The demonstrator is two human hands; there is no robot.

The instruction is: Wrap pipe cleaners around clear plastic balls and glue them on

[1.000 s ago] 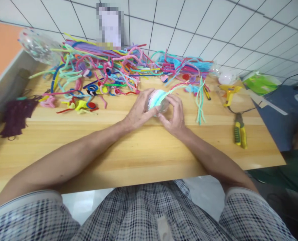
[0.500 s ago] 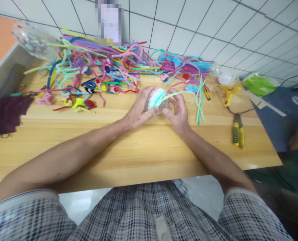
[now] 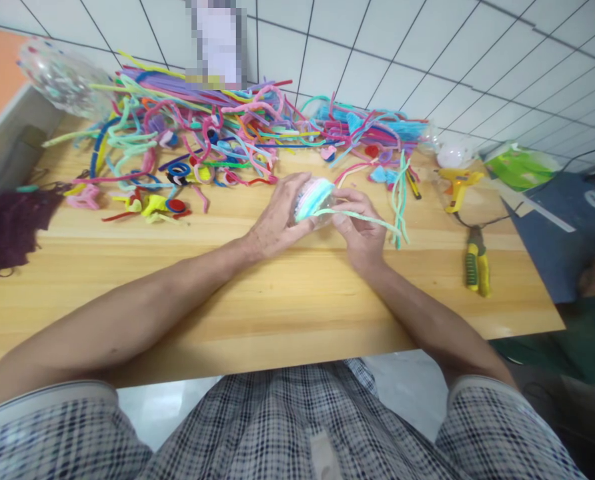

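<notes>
My left hand is curled around a clear round form wrapped in pastel pipe cleaners, just above the wooden table. Pink, white, blue and green bands cover its upper left side; a see-through part shows at the lower right. From it a pale green pipe cleaner runs right, across the fingers of my right hand. Those fingers are closed in a pinch on the pipe cleaner beside the form. Several loose green pipe cleaners lie just right of that hand.
A heap of coloured pipe cleaners lines the back of the table. To the right are a yellow glue gun with its cord, yellow-handled pliers and a cutter knife. Dark purple fabric lies far left.
My right hand has shifted slightly right and turned. The free end of the green pipe cleaner has swung downward, from above the hand to across it. My left hand stays on the wrapped form.
</notes>
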